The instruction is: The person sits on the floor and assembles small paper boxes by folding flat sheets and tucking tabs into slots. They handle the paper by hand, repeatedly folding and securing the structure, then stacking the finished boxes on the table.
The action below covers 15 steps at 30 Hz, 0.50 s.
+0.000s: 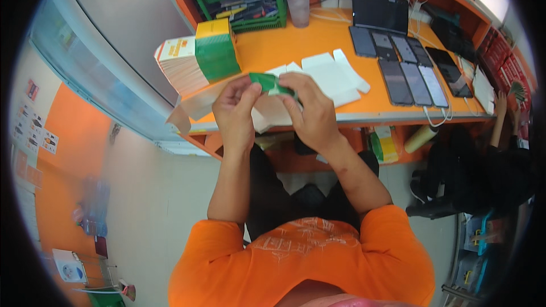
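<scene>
Both hands are raised together just above the near edge of the orange desk top. The left hand pinches the left end of a small flat green card piece between thumb and fingers; the right hand grips its right end, fingers curled closed over it. The piece is held level between the two hands, clear of the desk surface. Directly behind the hands lie several flat white cardboard blanks, spread loosely and overlapping on the desk. To the left stands a tilted stack of folded green and yellow cartons, touching a block of white sheets. At the rear sit a green plastic basket of small items and a clear plastic cup. To the right, dark flat phones lie in rows, well apart from the hands.
</scene>
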Each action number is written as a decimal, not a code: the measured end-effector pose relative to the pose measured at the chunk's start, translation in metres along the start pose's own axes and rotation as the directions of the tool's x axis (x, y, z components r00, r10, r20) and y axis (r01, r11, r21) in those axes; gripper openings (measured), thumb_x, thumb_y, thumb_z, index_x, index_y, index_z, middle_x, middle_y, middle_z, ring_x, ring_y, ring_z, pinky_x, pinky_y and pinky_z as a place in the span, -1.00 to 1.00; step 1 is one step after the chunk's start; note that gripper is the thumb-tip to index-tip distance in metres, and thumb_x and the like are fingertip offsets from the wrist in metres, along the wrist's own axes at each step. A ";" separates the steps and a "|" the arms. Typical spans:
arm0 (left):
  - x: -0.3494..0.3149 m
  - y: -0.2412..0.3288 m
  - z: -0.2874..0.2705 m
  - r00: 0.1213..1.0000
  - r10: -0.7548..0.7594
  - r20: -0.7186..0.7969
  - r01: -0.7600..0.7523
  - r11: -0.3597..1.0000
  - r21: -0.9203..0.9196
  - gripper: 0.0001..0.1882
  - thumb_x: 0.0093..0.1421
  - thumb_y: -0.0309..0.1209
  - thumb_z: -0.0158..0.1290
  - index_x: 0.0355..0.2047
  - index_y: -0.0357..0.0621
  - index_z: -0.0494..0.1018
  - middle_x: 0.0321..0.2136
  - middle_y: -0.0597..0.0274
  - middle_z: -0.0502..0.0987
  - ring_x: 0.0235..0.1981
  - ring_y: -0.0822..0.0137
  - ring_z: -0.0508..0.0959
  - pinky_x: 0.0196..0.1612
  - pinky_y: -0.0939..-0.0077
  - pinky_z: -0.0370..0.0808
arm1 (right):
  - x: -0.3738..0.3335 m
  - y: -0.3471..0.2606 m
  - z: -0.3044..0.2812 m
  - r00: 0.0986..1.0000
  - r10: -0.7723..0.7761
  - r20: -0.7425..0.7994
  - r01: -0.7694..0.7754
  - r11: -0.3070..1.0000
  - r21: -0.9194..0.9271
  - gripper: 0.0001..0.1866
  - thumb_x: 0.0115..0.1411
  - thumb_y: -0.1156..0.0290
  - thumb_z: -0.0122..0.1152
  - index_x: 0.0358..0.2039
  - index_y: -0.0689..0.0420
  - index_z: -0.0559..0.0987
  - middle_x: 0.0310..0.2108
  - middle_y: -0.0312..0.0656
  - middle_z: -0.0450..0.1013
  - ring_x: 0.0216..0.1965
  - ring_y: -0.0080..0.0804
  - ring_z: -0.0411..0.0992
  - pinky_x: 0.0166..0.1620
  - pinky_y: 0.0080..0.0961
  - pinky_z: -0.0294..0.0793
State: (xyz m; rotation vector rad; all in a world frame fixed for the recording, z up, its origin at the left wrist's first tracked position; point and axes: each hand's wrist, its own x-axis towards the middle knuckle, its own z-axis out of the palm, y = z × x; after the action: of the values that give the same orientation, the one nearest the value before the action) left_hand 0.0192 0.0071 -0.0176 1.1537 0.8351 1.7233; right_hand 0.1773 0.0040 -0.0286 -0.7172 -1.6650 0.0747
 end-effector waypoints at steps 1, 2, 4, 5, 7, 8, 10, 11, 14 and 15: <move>-0.001 0.001 0.001 1.000 0.018 0.009 -0.018 0.999 0.032 -0.77 0.24 -0.51 0.13 -0.12 -0.38 0.53 -0.21 0.09 0.61 -0.15 0.30 0.61 0.03 0.34 0.56 | 0.001 0.000 -0.001 1.000 0.008 -0.016 -0.007 1.000 0.019 -0.73 0.19 0.53 0.26 -0.08 0.20 0.52 -0.15 0.01 0.52 -0.13 0.10 0.52 -0.08 -0.22 0.56; 0.000 0.003 0.002 1.000 0.011 0.014 -0.012 0.999 0.039 -0.77 0.23 -0.51 0.15 -0.13 -0.39 0.54 -0.22 0.07 0.62 -0.17 0.30 0.62 0.01 0.35 0.57 | 0.003 -0.001 -0.001 0.996 0.063 -0.068 -0.062 0.998 0.026 -0.83 0.25 0.51 0.23 -0.14 0.23 0.53 -0.21 0.00 0.54 -0.17 0.02 0.55 -0.10 -0.29 0.57; -0.001 0.005 0.000 1.000 -0.002 0.025 0.001 0.999 0.052 -0.78 0.22 -0.53 0.17 -0.15 -0.41 0.55 -0.22 0.03 0.63 -0.20 0.29 0.63 -0.03 0.36 0.59 | 0.006 -0.008 -0.005 0.967 0.247 -0.068 -0.235 0.961 0.147 -0.85 0.30 0.48 0.21 -0.15 0.26 0.55 -0.23 -0.04 0.55 -0.18 -0.13 0.57 -0.11 -0.34 0.58; -0.001 0.005 0.000 0.999 0.003 0.045 -0.005 0.998 0.057 -0.78 0.22 -0.55 0.17 -0.14 -0.41 0.54 -0.22 0.04 0.63 -0.20 0.31 0.63 -0.06 0.40 0.59 | 0.010 -0.010 -0.009 0.941 0.331 -0.066 -0.312 0.928 0.202 -0.85 0.32 0.47 0.21 -0.16 0.27 0.55 -0.23 -0.05 0.56 -0.19 -0.21 0.58 -0.12 -0.37 0.59; -0.002 0.004 -0.003 0.996 0.012 0.083 -0.018 0.998 0.067 -0.77 0.21 -0.60 0.18 -0.11 -0.42 0.53 -0.21 0.06 0.64 -0.21 0.36 0.64 -0.13 0.49 0.60 | 0.012 -0.015 -0.014 0.882 0.472 0.006 -0.441 0.819 0.367 -0.80 0.36 0.40 0.21 -0.15 0.29 0.57 -0.24 -0.12 0.57 -0.14 -0.44 0.54 -0.12 -0.45 0.58; -0.001 -0.001 -0.005 0.995 0.063 0.078 -0.070 0.994 0.085 -0.77 0.22 -0.59 0.18 -0.11 -0.41 0.53 -0.20 0.08 0.63 -0.19 0.35 0.63 -0.08 0.46 0.58 | 0.013 -0.015 -0.015 0.879 0.476 0.025 -0.443 0.797 0.411 -0.79 0.36 0.39 0.21 -0.14 0.29 0.57 -0.24 -0.12 0.57 -0.13 -0.46 0.53 -0.11 -0.46 0.57; -0.003 -0.013 -0.008 0.984 0.166 0.069 -0.174 0.977 0.121 -0.76 0.23 -0.55 0.18 -0.10 -0.38 0.53 -0.19 0.11 0.62 -0.16 0.33 0.62 0.02 0.39 0.54 | 0.014 -0.018 -0.016 0.863 0.494 0.107 -0.483 0.743 0.464 -0.79 0.34 0.38 0.23 -0.15 0.27 0.60 -0.19 -0.12 0.57 -0.10 -0.45 0.52 -0.08 -0.46 0.55; -0.010 -0.010 -0.006 0.982 0.174 0.076 -0.188 0.947 0.260 -0.72 0.25 -0.52 0.18 -0.04 -0.33 0.51 -0.16 0.17 0.60 -0.13 0.36 0.59 0.03 0.41 0.52 | 0.013 -0.019 -0.014 0.875 0.473 0.102 -0.463 0.758 0.460 -0.80 0.33 0.38 0.23 -0.16 0.26 0.60 -0.17 -0.13 0.56 -0.10 -0.44 0.52 -0.07 -0.45 0.54; -0.017 -0.033 -0.021 0.993 0.093 0.067 -0.098 0.993 0.072 -0.67 0.31 -0.45 0.15 0.04 -0.31 0.46 -0.04 0.14 0.53 -0.05 0.35 0.54 0.06 0.39 0.52 | 0.012 -0.023 -0.007 0.892 0.441 0.103 -0.440 0.789 0.429 -0.83 0.26 0.42 0.28 -0.20 0.24 0.66 -0.08 -0.14 0.55 -0.11 -0.35 0.53 -0.03 -0.43 0.51; -0.019 -0.037 -0.021 0.982 0.160 0.097 -0.176 0.966 0.188 -0.65 0.33 -0.42 0.14 0.07 -0.30 0.44 0.00 0.12 0.50 -0.02 0.35 0.53 0.08 0.38 0.52 | 0.012 -0.021 -0.007 0.909 0.406 0.094 -0.406 0.812 0.419 -0.83 0.24 0.42 0.29 -0.21 0.24 0.66 -0.08 -0.13 0.55 -0.11 -0.34 0.54 -0.04 -0.44 0.51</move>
State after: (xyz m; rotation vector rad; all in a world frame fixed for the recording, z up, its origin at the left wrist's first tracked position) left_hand 0.0137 0.0032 -0.0638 1.4534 0.8938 1.7468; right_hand 0.1744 -0.0098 -0.0076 -0.7159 -1.3971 0.7309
